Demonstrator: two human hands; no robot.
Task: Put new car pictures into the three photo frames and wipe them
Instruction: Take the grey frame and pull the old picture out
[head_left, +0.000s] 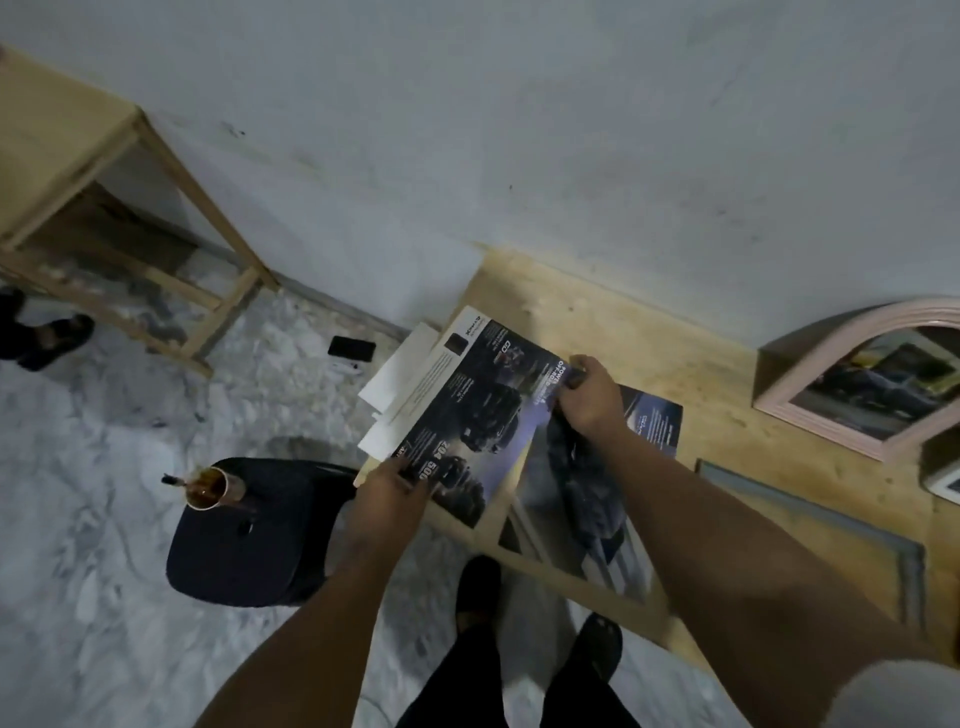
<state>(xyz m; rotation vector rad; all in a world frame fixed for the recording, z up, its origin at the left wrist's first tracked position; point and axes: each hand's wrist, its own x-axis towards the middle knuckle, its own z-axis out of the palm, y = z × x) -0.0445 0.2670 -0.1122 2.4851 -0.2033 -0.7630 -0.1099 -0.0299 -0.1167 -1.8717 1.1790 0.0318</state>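
Now both hands hold the car picture (467, 415) above the tabletop (701, 374) edge: left hand (395, 493) fingers pinching its near corner, right hand (587, 395) fingers gripping the far edge. Thin, floppy paper, likely creases easily; best held by the margins.

The arched pink frame (852, 384) at the surface's far right runs off the picture's right edge, and its car picture is too blurred to make out. A white frame (943, 480) just beside it shows only a corner. The right hand (589, 397) covers part of the dark car picture (582, 499) lying on the surface (649, 332). Small print on the held car sheet (467, 410) is unreadable. White papers (400, 371) are mostly hidden beneath it.
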